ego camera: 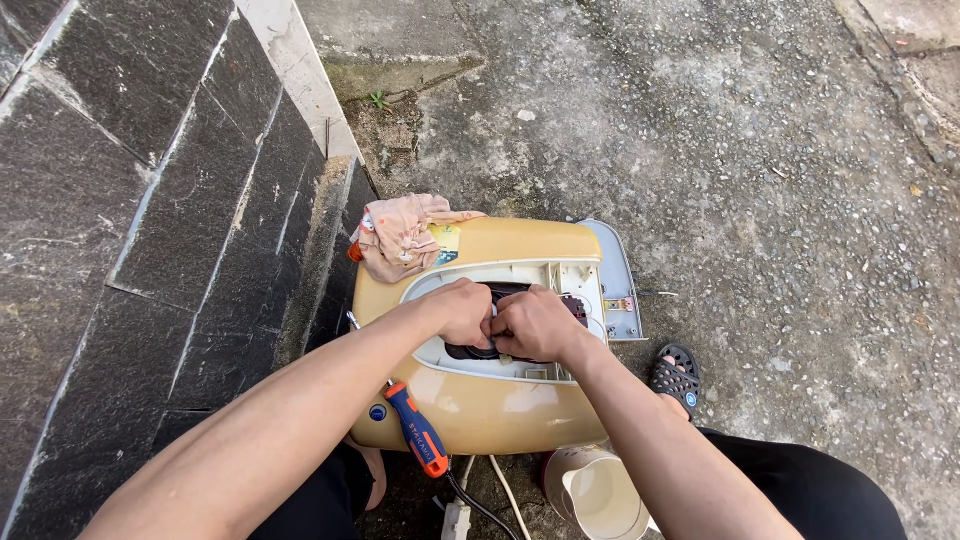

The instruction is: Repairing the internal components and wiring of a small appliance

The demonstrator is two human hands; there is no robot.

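Position: You are crouched over a tan, rounded appliance housing lying on the concrete ground, with a dark stone-tiled wall at your 9 o'clock.

Left hand: Your left hand is closed into a tight grip on a dark part inside the housing's open recess.

Right hand: Your right hand is pressed against the left, fingers curled shut on the same dark part; the two hands touch knuckle to knuckle.

Part in hand: It sits in the recess at the centre of the housing, toward 12 o'clock from your body. Your hands cover most of it, so what it is cannot be told for certain; it may be a round rubber seal or fitting.

Handling, housing: It looks like a stiff, smooth plastic shell, probably slippery and bulky. Its rounded sides offer little purchase; the rim of the recess is the better hold.

Handling, dark part: If rubber, expect it to flex and resist, so take it at its edge with both hands.

Nearby items: An orange-and-blue screwdriver lies against the housing at 7 o'clock. A crumpled pink cloth rests on the housing's 11 o'clock corner. A pale grey cover panel stands at its 2 o'clock edge. A cream plastic jug sits at 5 o'clock, just beside your leg. A sandalled foot is at 3 o'clock.
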